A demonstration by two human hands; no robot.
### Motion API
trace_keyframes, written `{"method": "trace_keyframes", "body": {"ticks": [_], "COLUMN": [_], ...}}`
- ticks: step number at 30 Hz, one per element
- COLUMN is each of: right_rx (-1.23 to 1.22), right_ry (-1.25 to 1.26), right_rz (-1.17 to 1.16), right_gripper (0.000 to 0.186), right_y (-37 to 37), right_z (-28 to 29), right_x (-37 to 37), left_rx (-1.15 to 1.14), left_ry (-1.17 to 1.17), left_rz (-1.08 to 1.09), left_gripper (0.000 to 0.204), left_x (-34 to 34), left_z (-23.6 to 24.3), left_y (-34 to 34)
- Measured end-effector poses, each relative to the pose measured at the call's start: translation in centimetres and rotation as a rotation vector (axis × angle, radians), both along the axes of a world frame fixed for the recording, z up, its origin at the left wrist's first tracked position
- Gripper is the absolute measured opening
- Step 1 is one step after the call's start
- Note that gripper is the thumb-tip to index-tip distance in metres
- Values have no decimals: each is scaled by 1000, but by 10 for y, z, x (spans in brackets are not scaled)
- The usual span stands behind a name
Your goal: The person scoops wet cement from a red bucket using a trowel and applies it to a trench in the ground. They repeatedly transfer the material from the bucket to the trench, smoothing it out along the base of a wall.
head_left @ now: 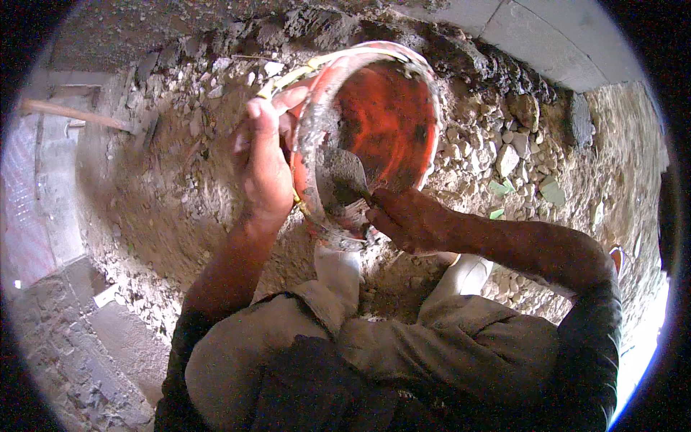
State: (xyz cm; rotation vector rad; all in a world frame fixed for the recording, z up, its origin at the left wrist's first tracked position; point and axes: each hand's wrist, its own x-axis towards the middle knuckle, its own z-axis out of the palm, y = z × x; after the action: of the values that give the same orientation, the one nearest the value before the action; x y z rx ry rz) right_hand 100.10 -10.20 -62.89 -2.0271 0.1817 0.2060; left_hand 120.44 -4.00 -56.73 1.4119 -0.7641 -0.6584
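Observation:
An orange-red bucket (392, 119), its rim crusted with grey mortar, is tilted in front of me with its mouth toward me. My left hand (268, 162) grips its left rim, thumb up, beside a yellow band that runs along the edge. My right hand (409, 219) is closed round the handle of a trowel (342, 173). The trowel's grey blade lies inside the bucket's mouth, near its left wall. Wet mortar smears cling to the inner wall. The handle is mostly hidden by my fingers.
Rubble and loose stones (507, 158) cover the ground right of the bucket, with a few green shards (553, 191) among them. A wooden handle (75, 115) juts in at the left. Pale slabs (536, 39) lie at the far right. My light boots (338, 273) stand below the bucket.

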Motion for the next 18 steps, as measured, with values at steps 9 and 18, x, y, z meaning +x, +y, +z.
{"method": "trace_keyframes", "body": {"ticks": [9, 18], "right_rx": [104, 123], "right_ry": [-377, 397], "right_rz": [-125, -380], "right_gripper": [28, 39], "right_y": [-36, -107], "right_z": [3, 98], "right_x": [-39, -135], "left_rx": [21, -38], "left_ry": [75, 190], "left_rz": [52, -80], "left_gripper": [73, 73], "left_x": [6, 33], "left_z": [16, 28], "left_y": [-3, -20]}}
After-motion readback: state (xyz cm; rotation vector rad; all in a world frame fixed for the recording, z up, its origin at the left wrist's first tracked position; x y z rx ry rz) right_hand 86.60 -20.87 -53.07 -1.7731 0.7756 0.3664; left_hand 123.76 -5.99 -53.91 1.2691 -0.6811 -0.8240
